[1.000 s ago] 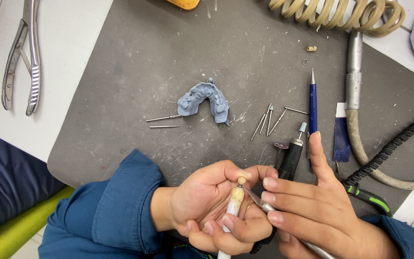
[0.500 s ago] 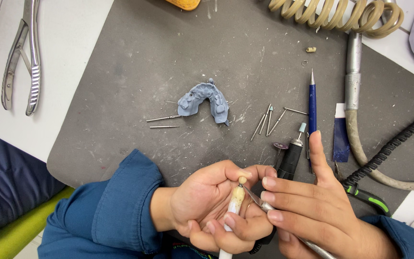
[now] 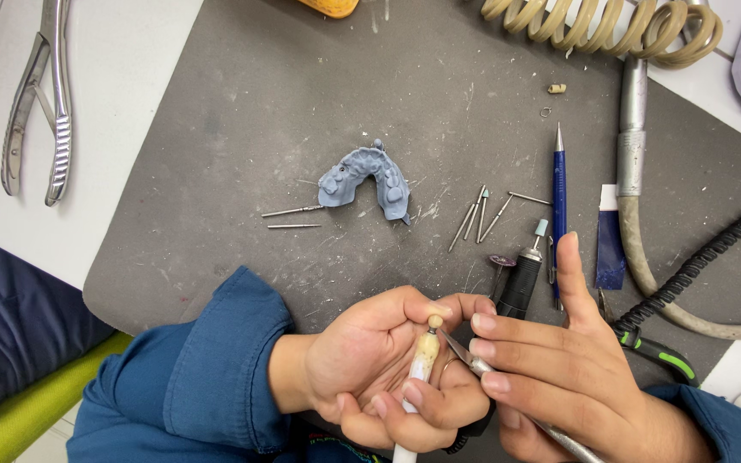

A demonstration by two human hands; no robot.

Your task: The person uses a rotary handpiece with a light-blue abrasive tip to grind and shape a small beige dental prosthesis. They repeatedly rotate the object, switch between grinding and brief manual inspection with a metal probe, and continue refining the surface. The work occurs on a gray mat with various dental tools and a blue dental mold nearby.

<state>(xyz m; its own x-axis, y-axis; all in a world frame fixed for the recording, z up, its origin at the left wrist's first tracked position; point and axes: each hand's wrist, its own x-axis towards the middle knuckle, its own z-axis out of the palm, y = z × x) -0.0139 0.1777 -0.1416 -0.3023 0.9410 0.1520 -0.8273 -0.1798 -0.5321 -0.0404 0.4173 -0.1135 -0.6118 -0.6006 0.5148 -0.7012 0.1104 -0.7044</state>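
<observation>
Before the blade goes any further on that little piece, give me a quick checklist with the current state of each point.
1. Left hand grips the white holder firmly: ok.
2. Small tooth-like piece seated on the holder's tip: ok, as far as visible.
3. Metal blade tool in right hand, tip at the piece: ok.
4. Left fingertips clear of the blade edge: not ok, they sit close.
5. Blade sharpness: cannot tell.
6. Blue dental cast and loose burs clear of both hands: ok.

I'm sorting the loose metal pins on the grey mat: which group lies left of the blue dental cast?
The two thin pins left of the blue dental cast, lying nearly level, one above the other. The other pins fan out slanted on its right, near the blue pen.
</observation>
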